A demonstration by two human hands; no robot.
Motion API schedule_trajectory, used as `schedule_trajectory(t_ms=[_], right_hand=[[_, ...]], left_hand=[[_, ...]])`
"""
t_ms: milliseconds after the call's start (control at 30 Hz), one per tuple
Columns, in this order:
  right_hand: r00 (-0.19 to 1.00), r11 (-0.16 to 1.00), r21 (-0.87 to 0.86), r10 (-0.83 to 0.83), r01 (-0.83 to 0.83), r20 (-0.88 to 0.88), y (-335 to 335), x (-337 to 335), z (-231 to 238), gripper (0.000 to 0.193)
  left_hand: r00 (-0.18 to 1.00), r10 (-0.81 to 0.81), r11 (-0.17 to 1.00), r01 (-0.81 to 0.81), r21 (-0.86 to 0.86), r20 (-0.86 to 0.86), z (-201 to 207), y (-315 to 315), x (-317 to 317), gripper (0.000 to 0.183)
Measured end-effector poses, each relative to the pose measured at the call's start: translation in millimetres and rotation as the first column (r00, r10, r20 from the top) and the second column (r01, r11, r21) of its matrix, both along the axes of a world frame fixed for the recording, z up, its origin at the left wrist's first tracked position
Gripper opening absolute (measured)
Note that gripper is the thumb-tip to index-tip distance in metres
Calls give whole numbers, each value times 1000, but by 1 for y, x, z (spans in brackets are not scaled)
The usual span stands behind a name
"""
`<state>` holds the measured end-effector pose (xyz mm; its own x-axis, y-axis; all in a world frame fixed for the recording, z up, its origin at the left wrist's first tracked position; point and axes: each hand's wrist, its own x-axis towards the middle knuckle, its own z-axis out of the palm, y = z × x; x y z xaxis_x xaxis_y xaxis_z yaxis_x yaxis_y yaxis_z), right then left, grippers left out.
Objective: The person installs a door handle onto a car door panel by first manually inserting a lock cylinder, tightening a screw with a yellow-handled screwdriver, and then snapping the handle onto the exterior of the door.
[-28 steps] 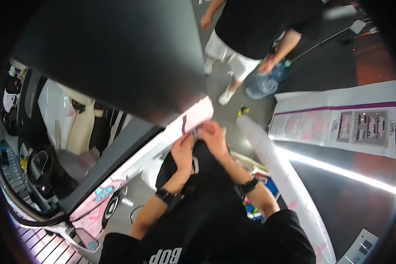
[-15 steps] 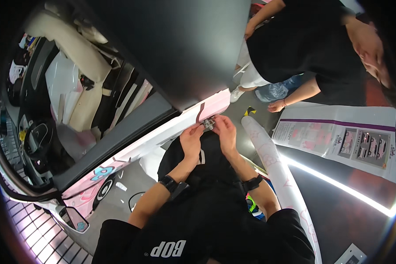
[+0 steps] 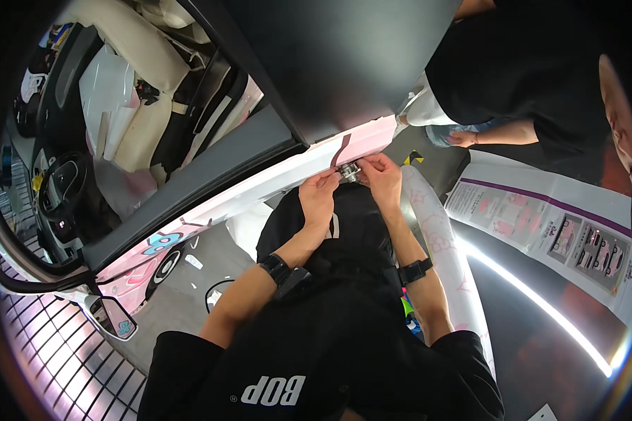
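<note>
Both hands meet at a small silvery metal part (image 3: 349, 170) against the outer side of the open car door (image 3: 260, 191). My left hand (image 3: 319, 200) is closed, with thumb and fingertips pinching its left side. On its other side, my right hand (image 3: 383, 181) pinches it between thumb and curled fingers. The part is too small to tell its exact kind, and fingertips hide some of it. Pink and white film with a dark brown stripe (image 3: 341, 150) covers the door skin just above.
Left of the door lies the cabin with a steering wheel (image 3: 64, 184) and a cream seat (image 3: 147, 126). A side mirror (image 3: 114, 317) sticks out. On my right stand a roll of patterned film (image 3: 442, 242) and a dark table (image 3: 534, 281) with a printed sheet (image 3: 541, 223). A person (image 3: 519, 77) bends nearby.
My view has shifted, so door and hands sit differently in the picture. Both hands stay on the metal part. The other person's hand has moved to a clear bluish plastic item.
</note>
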<state>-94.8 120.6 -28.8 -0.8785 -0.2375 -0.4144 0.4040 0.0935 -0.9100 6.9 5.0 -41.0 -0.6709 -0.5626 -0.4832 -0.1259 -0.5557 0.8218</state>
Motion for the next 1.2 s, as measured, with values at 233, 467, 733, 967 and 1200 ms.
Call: schedule_trajectory(t_ms=[233,467,733,967,1200], right_hand=[[894,904,422,139,60,-425,2,-3,11,30],[782,910,358,64,210,-620,-3,-1,5,52],[842,953,287,75,98,-535,3,-3,-5,51],[873,898,418,90,137,-479,3,5,10,33],[903,971,196,-39,135,-429,-2,16,-4,15]], left_hand=[[1000,-10,998,10,59,-8,1,0,1,14],[1000,2,993,-4,119,19,5,0,-1,18],[1000,22,992,-24,124,18,14,4,-5,18],[999,49,990,-50,134,10,10,7,-3,24],[1000,16,999,-16,37,3,15,7,-2,26]])
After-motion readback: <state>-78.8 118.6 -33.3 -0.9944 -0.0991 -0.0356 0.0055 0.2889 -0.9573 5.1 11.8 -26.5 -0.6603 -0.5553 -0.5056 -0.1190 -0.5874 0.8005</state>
